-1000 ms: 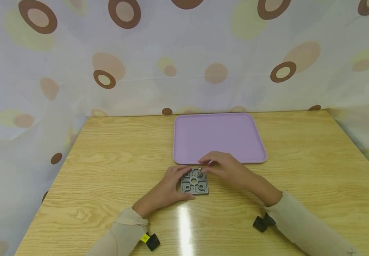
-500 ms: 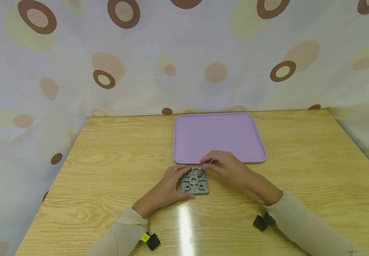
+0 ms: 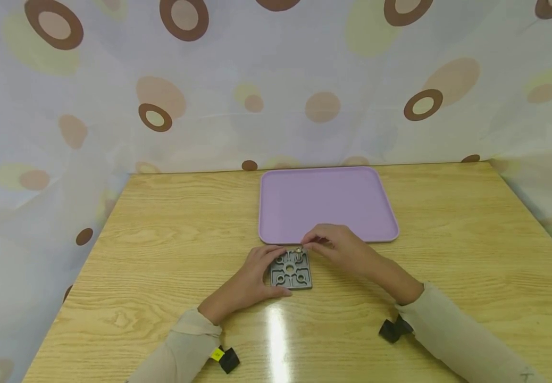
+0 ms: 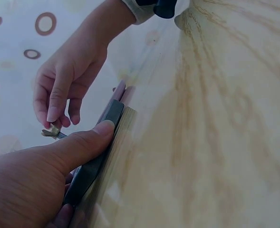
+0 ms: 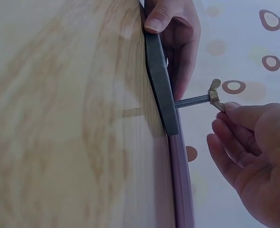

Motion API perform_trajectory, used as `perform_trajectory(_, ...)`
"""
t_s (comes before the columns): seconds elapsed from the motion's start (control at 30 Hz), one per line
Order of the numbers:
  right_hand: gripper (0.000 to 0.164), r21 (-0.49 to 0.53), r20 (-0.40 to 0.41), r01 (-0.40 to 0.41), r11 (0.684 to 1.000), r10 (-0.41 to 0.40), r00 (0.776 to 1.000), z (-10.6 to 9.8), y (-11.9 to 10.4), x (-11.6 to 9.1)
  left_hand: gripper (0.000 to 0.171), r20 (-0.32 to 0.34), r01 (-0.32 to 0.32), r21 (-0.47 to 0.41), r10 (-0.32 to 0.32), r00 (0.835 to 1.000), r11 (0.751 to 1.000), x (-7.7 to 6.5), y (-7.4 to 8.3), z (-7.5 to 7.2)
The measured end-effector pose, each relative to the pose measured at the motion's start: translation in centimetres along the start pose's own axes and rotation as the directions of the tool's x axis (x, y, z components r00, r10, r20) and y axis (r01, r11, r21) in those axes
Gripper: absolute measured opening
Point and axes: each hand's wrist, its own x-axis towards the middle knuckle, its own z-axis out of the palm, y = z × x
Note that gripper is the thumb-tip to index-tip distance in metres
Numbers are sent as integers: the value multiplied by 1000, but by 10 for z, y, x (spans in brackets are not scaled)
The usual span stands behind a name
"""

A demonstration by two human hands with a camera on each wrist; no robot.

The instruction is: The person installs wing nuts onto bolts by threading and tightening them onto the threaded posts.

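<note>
The left hand (image 3: 257, 271) grips a square, ribbed metal plate (image 3: 291, 277) by its edges on the wood-grain counter (image 3: 185, 213). The right hand (image 3: 340, 247) pinches one wing of a brassy wing nut (image 5: 213, 96) atop a threaded bolt (image 5: 193, 101) standing at the plate's far right corner. Just beyond lies a smooth, rimmed mauve tray (image 3: 326, 205); counter stretches widely either side. Fingers hide the plate's far left corner; the bolt's lower end is hidden.

The plate (image 3: 291, 277) lies on the desk (image 3: 185, 223) before the tray (image 3: 324, 205); the bolt (image 5: 193, 101) stands at its far right corner, under the wing nut (image 5: 213, 96).
</note>
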Motion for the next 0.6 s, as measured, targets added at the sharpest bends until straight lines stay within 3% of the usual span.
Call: perform_trajectory(0.6,12,51,58,34,998,-37,998,-5,-1,-3,87,-9,-25,-10,25,1000,1000,0,-1,2)
